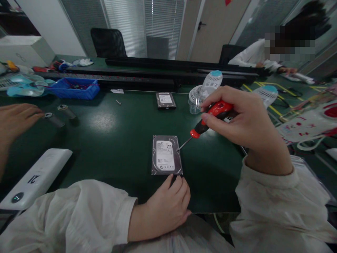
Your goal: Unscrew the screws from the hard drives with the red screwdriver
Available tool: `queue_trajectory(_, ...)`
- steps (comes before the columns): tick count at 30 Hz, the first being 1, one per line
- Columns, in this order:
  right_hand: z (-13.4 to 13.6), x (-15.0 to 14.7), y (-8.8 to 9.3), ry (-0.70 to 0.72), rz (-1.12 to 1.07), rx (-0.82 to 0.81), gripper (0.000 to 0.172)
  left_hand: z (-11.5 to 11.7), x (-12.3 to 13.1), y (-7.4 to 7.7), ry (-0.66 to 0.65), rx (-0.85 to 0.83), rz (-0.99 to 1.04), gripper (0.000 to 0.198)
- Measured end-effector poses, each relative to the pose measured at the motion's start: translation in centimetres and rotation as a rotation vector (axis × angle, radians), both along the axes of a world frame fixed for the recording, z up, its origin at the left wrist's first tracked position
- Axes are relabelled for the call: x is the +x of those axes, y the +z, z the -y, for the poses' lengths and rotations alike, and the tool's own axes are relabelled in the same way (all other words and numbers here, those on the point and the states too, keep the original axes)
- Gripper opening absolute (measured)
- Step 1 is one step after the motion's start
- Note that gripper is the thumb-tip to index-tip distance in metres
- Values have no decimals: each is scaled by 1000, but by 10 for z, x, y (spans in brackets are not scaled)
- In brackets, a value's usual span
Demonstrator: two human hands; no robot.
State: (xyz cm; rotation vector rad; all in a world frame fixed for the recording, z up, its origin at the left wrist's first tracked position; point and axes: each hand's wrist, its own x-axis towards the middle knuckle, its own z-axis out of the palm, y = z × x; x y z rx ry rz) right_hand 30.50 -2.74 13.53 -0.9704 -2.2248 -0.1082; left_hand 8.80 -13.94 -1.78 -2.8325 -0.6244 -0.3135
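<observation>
A hard drive [165, 154] with a white label lies flat on the green table before me. My left hand [168, 203] is closed at its near edge, the fingertips pressed against that edge. In my right hand [239, 121] is a red and black screwdriver [200, 127], gripped by its handle and tilted. The screwdriver's tip meets the drive's top near its right edge; whether it sits in a screw is too small to tell. Farther back lies a second hard drive [165, 101].
Another person's hand [18, 119] reaches in from the left beside two metal cylinders [55, 119]. A white device marked 21 [39, 175] lies at left. Behind are a blue tray [75, 89], a small screw-like piece [118, 102] and a white handheld fan [196, 93]. Someone sits at far right.
</observation>
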Motion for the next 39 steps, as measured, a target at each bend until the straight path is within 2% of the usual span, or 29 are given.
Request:
queue_trajectory(3,3,3,3,-56,-28,35,8,0,0,-1,-3,-3,6,57)
queue_trajectory(7,5,9,7,-115,-64,142,22,1,0,-4,-7,-11,11,57)
queue_trajectory(10,11,11,10,-151,-69,163,26,1,0,-6,-14,-2,9,58)
queue_trajectory(13,22,12,12,-237,-18,154,23,2,0,-5,-12,7,2,59)
queue_trajectory(17,35,18,5,-364,-33,220,9,1,1,-2,-11,18,2,57)
queue_trajectory(19,38,26,-4,-422,-90,274,6,0,1,-2,-9,22,8,57)
queue_trajectory(23,40,40,-31,-496,-158,456,15,-1,2,-3,-6,17,18,57)
queue_trajectory(24,43,41,-38,-468,-160,551,16,-1,2,-3,-5,17,19,57)
queue_trajectory(27,57,37,-61,-366,-88,631,19,-1,1,-3,-4,21,27,57)
queue_trajectory(30,75,28,-85,-355,-1,616,27,-1,1,-3,-1,22,39,56)
queue_trajectory(33,88,20,-108,-408,16,520,32,0,0,-4,-3,15,42,55)
queue_trajectory(36,94,16,-127,-411,35,464,27,0,0,-5,-6,10,37,55)
queue_trajectory(39,97,12,-137,-377,71,407,19,0,1,-6,-3,11,32,56)
